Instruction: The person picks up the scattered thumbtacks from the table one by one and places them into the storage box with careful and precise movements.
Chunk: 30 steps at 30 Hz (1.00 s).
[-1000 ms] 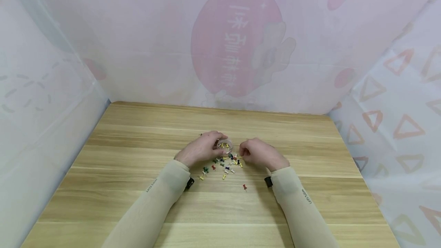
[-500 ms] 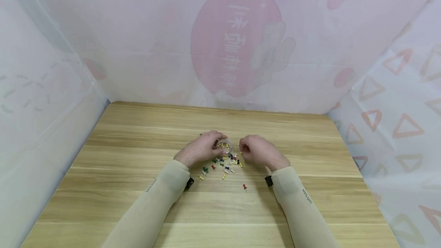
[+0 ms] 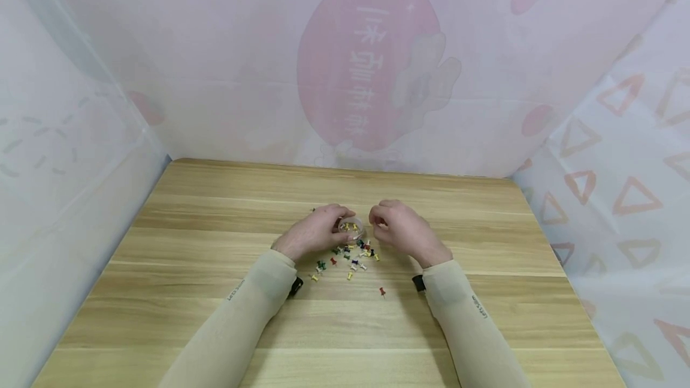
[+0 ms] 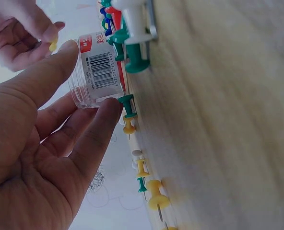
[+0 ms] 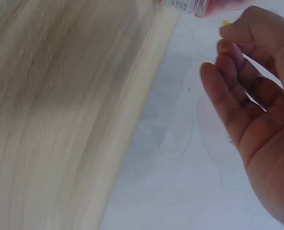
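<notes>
The jar (image 4: 82, 81) looks to be of clear, glossy plastic, and its label (image 4: 102, 67) of smooth paper. The push pins (image 4: 157, 194) are of smooth plastic, with metal needles (image 4: 160, 213). The desk (image 3: 345, 328) shows a matt wood grain. The sleeves (image 3: 237, 322) look like matt cloth.

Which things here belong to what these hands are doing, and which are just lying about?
Part of the job:
clear jar, held by the left hand
yellow pin, pinched by the right hand
probably the scattered pins

Just around:
wooden table
printed backdrop
</notes>
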Each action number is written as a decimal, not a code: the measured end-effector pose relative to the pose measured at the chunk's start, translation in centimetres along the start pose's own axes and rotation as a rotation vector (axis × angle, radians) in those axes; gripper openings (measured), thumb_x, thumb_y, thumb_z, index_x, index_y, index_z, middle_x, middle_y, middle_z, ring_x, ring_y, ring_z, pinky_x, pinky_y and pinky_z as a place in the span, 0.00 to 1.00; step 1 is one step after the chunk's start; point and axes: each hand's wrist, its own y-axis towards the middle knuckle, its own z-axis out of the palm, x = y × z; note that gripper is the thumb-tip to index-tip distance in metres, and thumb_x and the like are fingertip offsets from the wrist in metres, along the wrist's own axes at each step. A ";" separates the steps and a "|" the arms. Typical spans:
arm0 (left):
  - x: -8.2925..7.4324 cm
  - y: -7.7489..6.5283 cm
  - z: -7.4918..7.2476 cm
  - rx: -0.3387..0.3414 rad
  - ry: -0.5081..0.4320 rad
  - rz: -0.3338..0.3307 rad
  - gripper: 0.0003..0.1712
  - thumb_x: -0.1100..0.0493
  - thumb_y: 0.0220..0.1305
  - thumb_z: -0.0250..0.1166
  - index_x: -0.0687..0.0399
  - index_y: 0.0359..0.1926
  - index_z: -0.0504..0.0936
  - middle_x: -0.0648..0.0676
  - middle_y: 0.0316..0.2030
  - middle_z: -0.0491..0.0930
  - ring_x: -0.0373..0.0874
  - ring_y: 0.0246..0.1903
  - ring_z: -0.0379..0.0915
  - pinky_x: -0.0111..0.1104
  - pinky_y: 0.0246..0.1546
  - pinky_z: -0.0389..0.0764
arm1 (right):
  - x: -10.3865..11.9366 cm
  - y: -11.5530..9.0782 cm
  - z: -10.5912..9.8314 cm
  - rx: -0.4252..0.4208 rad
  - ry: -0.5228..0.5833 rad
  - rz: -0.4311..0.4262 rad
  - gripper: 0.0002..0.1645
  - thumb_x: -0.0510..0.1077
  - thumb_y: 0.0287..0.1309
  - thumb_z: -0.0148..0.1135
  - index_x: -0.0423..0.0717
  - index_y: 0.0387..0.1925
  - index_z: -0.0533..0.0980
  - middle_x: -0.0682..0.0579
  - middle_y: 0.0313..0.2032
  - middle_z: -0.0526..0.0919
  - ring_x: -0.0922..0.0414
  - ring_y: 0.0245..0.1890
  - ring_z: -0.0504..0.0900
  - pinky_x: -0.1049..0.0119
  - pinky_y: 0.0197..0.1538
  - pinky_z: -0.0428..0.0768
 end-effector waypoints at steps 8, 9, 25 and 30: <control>0.0 0.0 -0.1 0.007 -0.014 0.011 0.34 0.48 0.66 0.72 0.53 0.70 0.75 0.55 0.62 0.78 0.47 0.58 0.76 0.41 0.61 0.77 | 1.1 0.4 0.0 -0.044 -0.006 -0.063 0.07 0.41 0.62 0.69 0.51 0.41 0.86 0.62 0.40 0.84 0.62 0.44 0.79 0.67 0.49 0.80; 0.0 0.0 -0.1 0.006 -0.017 0.016 0.34 0.48 0.66 0.72 0.54 0.70 0.75 0.56 0.62 0.79 0.48 0.58 0.76 0.41 0.60 0.77 | 1.2 0.4 0.1 -0.047 -0.006 -0.073 0.07 0.41 0.62 0.69 0.51 0.41 0.86 0.62 0.40 0.84 0.62 0.44 0.79 0.67 0.50 0.80; 0.0 -0.1 -0.1 0.001 -0.006 0.019 0.36 0.43 0.66 0.71 0.51 0.71 0.75 0.53 0.64 0.77 0.46 0.60 0.74 0.41 0.63 0.75 | 1.7 0.4 1.2 -0.006 0.003 -0.092 0.09 0.40 0.64 0.67 0.51 0.44 0.86 0.62 0.43 0.83 0.63 0.46 0.77 0.68 0.52 0.80; -0.1 -0.1 -0.1 0.007 -0.007 0.018 0.36 0.43 0.66 0.71 0.51 0.71 0.75 0.53 0.64 0.77 0.46 0.60 0.74 0.41 0.62 0.75 | 1.5 0.4 1.2 0.013 0.000 -0.106 0.09 0.42 0.64 0.70 0.51 0.46 0.87 0.61 0.45 0.83 0.62 0.49 0.78 0.67 0.55 0.79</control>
